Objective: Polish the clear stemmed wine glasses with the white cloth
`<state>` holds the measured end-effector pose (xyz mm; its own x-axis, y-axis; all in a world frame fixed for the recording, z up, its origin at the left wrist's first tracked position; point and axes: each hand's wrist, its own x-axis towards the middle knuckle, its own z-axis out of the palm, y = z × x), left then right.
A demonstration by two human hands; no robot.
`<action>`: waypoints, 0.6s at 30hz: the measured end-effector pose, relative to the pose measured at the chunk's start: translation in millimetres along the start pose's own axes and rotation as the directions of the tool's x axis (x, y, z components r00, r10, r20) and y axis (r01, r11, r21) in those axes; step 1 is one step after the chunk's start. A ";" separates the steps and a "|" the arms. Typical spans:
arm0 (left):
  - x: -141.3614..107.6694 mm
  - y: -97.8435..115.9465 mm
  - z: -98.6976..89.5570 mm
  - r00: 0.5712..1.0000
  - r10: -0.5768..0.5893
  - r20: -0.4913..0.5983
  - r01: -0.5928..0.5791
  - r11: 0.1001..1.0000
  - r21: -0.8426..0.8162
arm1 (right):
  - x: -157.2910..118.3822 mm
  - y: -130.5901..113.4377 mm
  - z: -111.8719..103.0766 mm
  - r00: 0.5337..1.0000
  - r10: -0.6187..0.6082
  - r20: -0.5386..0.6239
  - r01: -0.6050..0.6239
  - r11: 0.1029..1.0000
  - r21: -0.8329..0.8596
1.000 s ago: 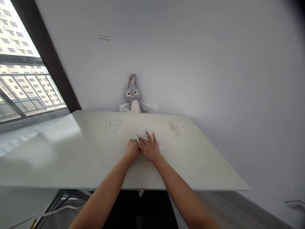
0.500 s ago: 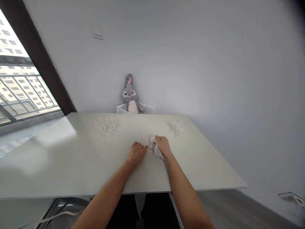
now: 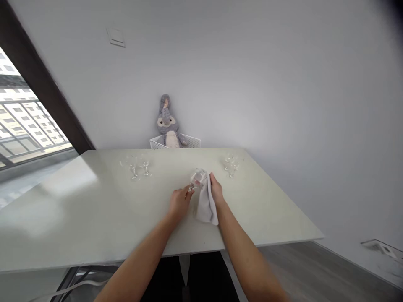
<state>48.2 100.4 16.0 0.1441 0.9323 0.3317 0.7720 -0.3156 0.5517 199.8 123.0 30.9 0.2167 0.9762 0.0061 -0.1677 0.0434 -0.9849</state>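
A clear stemmed glass (image 3: 198,178) is tilted above the middle of the pale table (image 3: 126,218), its bowl up and to the right. My left hand (image 3: 180,203) pinches it by the stem end. Just right of the bowl, my right hand (image 3: 217,190) grips a white cloth (image 3: 206,205), which hangs down toward the tabletop. The cloth's upper edge is beside the rim of the glass; whether it touches is hard to tell.
Several clear stemmed glasses (image 3: 145,164) stand at the back left of the table, and more glasses (image 3: 232,165) at the back right. Behind the far edge, a grey plush toy (image 3: 171,138) sits in a white basket (image 3: 192,141) against the wall.
The glass has come up and is tilted, its bowl now out of the cloth. The cloth hangs open from my right hand, where it was bunched around the bowl before.
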 end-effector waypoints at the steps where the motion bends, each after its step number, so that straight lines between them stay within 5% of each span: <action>1: -0.1 -0.4 1.5 0.999 -0.037 0.009 0.037 0.998 -0.058 | -7.7 3.6 10.7 0.999 -0.012 0.053 0.011 1.000 0.020; 4: 0.1 -3.5 7.4 0.994 -0.110 0.011 0.109 0.957 -0.268 | -25.7 12.9 34.0 0.962 -0.194 0.191 0.207 0.977 -0.050; 8: 0.8 -6.3 15.2 0.998 -0.041 -0.038 0.019 0.890 -0.455 | -27.8 21.1 38.1 0.895 -0.330 0.299 0.402 0.888 -0.224; 15: 0.7 -6.4 8.2 0.983 0.186 -0.005 -0.183 0.964 -0.194 | -10.8 21.4 26.0 0.964 -0.245 0.100 0.263 0.837 -0.480; 18: 3.4 -10.5 4.3 0.987 0.149 -0.062 -0.158 0.971 -0.182 | -4.1 21.8 24.2 0.977 -0.206 0.055 0.208 0.863 -0.460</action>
<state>43.2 107.6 8.0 0.2191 0.8620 0.4571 0.6142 -0.4858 0.6219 171.9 125.2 13.6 0.1933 0.9564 0.2187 0.3430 0.1430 -0.9284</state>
